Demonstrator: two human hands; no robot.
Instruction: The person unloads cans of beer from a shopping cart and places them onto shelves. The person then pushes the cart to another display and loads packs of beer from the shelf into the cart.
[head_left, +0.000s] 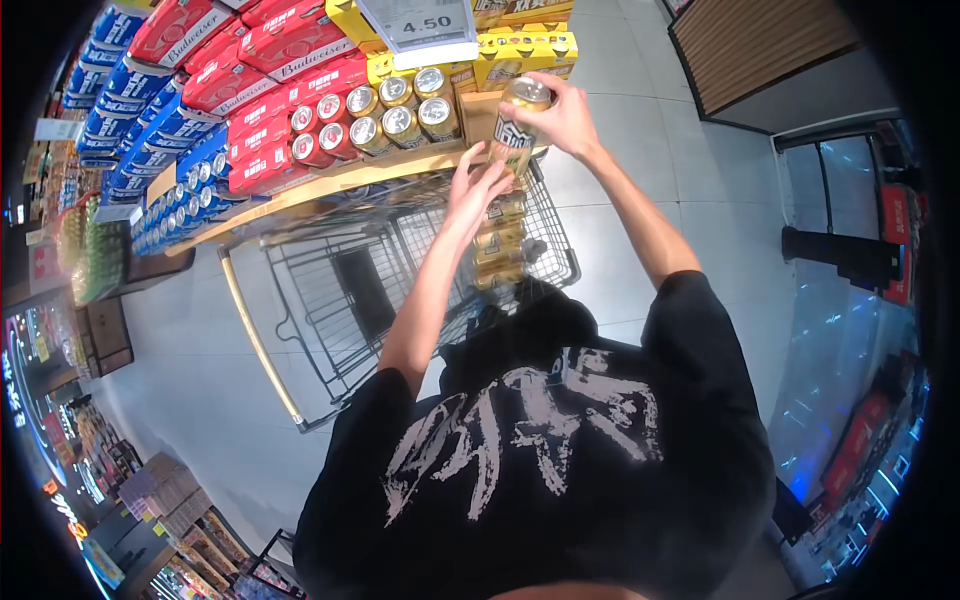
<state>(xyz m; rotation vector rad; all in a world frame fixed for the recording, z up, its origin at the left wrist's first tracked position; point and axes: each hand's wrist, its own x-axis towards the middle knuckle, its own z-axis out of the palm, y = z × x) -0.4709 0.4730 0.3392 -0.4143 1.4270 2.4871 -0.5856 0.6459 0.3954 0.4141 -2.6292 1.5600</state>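
Observation:
My right hand (566,118) grips a tall gold beer can (513,130) near its top, fingers wrapped around the upper side. At the can's lower end, my left hand (474,192) has its thumb and fingers against the left side. The can is held upright in front of the shelf's end. Below it, several gold cans (498,245) stand in a row at the far end of a wire shopping cart (400,235). Beside my hands, more gold-and-silver cans (402,124) stand in rows on the wooden shelf (330,180).
Red Budweiser cartons (275,45), red cans (333,132) and blue cans (180,210) fill the display to the left. Yellow boxes (525,60) and a price sign reading 4.50 (425,25) stand behind. The cart's pale handle (258,335) faces left. Grey floor tiles (640,200) lie to the right.

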